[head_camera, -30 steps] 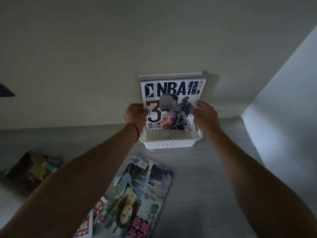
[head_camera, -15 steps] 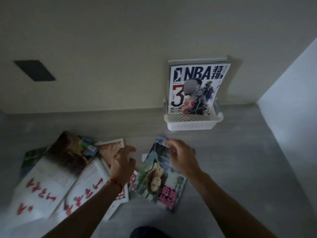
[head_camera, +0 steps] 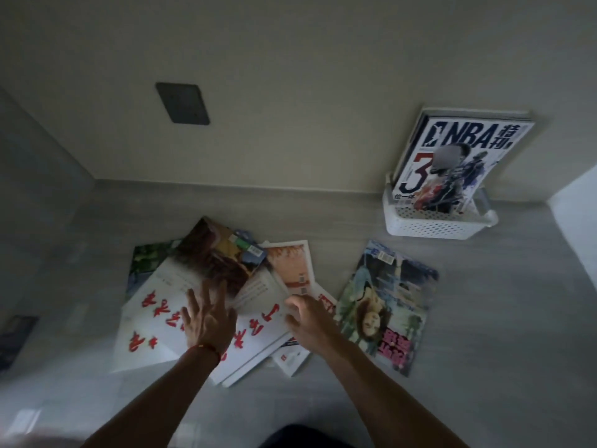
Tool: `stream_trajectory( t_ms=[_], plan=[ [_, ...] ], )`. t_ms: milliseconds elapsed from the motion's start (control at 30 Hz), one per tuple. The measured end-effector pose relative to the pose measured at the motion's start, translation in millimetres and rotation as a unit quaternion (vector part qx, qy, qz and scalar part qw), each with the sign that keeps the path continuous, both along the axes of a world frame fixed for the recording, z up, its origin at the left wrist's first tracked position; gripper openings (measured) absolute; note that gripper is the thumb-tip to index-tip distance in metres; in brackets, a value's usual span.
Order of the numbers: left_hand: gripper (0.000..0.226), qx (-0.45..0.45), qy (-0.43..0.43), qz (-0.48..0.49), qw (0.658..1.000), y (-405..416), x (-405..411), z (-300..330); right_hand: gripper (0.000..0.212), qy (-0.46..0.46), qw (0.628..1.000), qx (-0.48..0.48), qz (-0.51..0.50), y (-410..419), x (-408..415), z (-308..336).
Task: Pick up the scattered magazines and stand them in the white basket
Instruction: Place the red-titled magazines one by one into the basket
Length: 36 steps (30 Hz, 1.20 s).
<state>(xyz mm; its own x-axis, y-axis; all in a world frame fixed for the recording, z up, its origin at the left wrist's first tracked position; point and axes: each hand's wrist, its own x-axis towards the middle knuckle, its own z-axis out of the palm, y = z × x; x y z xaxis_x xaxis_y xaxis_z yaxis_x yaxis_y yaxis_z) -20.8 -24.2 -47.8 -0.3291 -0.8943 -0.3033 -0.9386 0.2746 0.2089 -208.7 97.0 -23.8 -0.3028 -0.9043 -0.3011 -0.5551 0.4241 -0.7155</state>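
Note:
The white basket [head_camera: 433, 227] stands against the wall at the right, with an NBA magazine [head_camera: 452, 156] upright in it and others behind that one. Several magazines lie overlapped on the grey floor at centre left: white ones with red characters [head_camera: 155, 318], a brown-covered one [head_camera: 219, 253], an orange one [head_camera: 290, 263]. A green magazine with a woman on its cover [head_camera: 384, 305] lies apart at the right. My left hand [head_camera: 208, 318] hovers spread over the white magazines. My right hand [head_camera: 310, 321] is at the pile's right edge, fingers curled, holding nothing that I can see.
A dark wall plate [head_camera: 182, 103] sits on the beige wall above the pile. A white panel [head_camera: 578, 221] rises at the far right. A dark object [head_camera: 16, 337] lies at the left edge. A green-covered magazine [head_camera: 145, 260] pokes out under the pile.
Both hands left the NBA magazine standing in the basket and dropped to the floor pile. The view swung left, so the basket now sits at the right.

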Motion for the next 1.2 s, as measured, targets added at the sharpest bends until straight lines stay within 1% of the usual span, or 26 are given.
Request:
stream_trajectory(
  t_ms=[100, 167, 233, 267, 300, 367, 400, 433, 467, 500, 533, 600, 633, 667, 700, 733, 800, 867, 933, 1000, 1033, 1067, 1100, 1133, 1200],
  plan=[
    [0.064, -0.005, 0.007, -0.056, 0.998, -14, 13, -4, 0.026, 0.008, 0.998, -0.028, -0.048, -9, 20, -5],
    [0.059, -0.013, 0.015, -0.099, 0.995, -18, 17, -7, 0.024, 0.018, 0.994, -0.049, -0.094, -11, 26, -7],
    [0.059, -0.01, 0.008, -0.168, 0.986, -14, 21, -7, 0.026, 0.027, 0.986, -0.076, -0.144, -12, 26, -8],
    [0.063, -0.027, 0.009, -0.225, 0.974, -10, 23, -8, 0.028, 0.038, 0.98, -0.095, -0.17, -12, 24, -8],
    [0.071, -0.062, 0.014, -0.296, 0.953, -5, 24, -8, 0.031, 0.058, 0.972, -0.114, -0.195, -11, 21, -8],
    [0.084, -0.126, 0.037, -0.423, 0.897, 1, 24, -8, 0.04, 0.123, 0.954, -0.143, -0.234, -8, 12, -7],
    [0.084, -0.153, 0.058, -0.463, 0.871, 1, 23, -8, 0.045, 0.152, 0.949, -0.137, -0.239, -6, 6, -9],
    [0.08, -0.172, 0.073, -0.485, 0.854, 1, 20, -5, 0.051, 0.172, 0.951, -0.111, -0.232, -3, 0, -11],
    [0.073, -0.189, 0.083, -0.488, 0.848, 0, 15, -1, 0.056, 0.182, 0.956, -0.066, -0.221, 1, -6, -14],
    [0.067, -0.188, 0.085, -0.473, 0.856, -2, 9, 3, 0.06, 0.188, 0.959, -0.011, -0.211, 5, -11, -18],
    [0.06, -0.177, 0.087, -0.445, 0.874, 0, 3, 6, 0.063, 0.189, 0.96, 0.043, -0.201, 10, -16, -21],
    [0.04, -0.136, 0.079, -0.353, 0.922, 8, -8, 9, 0.063, 0.174, 0.963, 0.115, -0.173, 21, -21, -27],
    [0.032, -0.112, 0.077, -0.292, 0.947, 16, -11, 8, 0.063, 0.171, 0.964, 0.127, -0.157, 25, -21, -30],
    [0.03, -0.09, 0.083, -0.219, 0.968, 22, -13, 7, 0.064, 0.171, 0.966, 0.129, -0.145, 28, -21, -31],
    [0.032, -0.066, 0.1, -0.146, 0.982, 29, -14, 5, 0.064, 0.172, 0.967, 0.125, -0.14, 30, -20, -31],
    [0.039, -0.037, 0.128, -0.08, 0.988, 35, -15, 5, 0.063, 0.173, 0.968, 0.12, -0.14, 31, -19, -31],
    [0.051, 0.033, 0.184, 0.008, 0.982, 41, -19, 6, 0.057, 0.176, 0.967, 0.109, -0.151, 31, -16, -30],
    [0.058, 0.083, 0.234, 0.083, 0.965, 39, -24, 9, 0.051, 0.166, 0.964, 0.103, -0.178, 31, -15, -27],
    [0.058, 0.133, 0.29, 0.181, 0.93, 32, -30, 16, 0.046, 0.155, 0.962, 0.098, -0.204, 30, -14, -25],
    [0.055, 0.189, 0.332, 0.272, 0.883, 23, -33, 19, 0.045, 0.132, 0.962, 0.101, -0.215, 30, -16, -24],
    [0.052, 0.209, 0.339, 0.302, 0.866, 19, -34, 19, 0.045, 0.118, 0.962, 0.103, -0.223, 32, -18, -24],
    [0.047, 0.225, 0.341, 0.311, 0.858, 16, -35, 20, 0.045, 0.108, 0.961, 0.104, -0.233, 34, -20, -24],
    [0.039, 0.233, 0.337, 0.297, 0.863, 15, -37, 22, 0.043, 0.101, 0.96, 0.105, -0.241, 37, -22, -25],
    [0.032, 0.23, 0.326, 0.261, 0.879, 15, -39, 24, 0.042, 0.093, 0.959, 0.104, -0.245, 40, -25, -26],
    [0.034, 0.205, 0.303, 0.186, 0.912, 18, -45, 31, 0.039, 0.06, 0.96, 0.103, -0.253, 47, -33, -30]
  ],
)
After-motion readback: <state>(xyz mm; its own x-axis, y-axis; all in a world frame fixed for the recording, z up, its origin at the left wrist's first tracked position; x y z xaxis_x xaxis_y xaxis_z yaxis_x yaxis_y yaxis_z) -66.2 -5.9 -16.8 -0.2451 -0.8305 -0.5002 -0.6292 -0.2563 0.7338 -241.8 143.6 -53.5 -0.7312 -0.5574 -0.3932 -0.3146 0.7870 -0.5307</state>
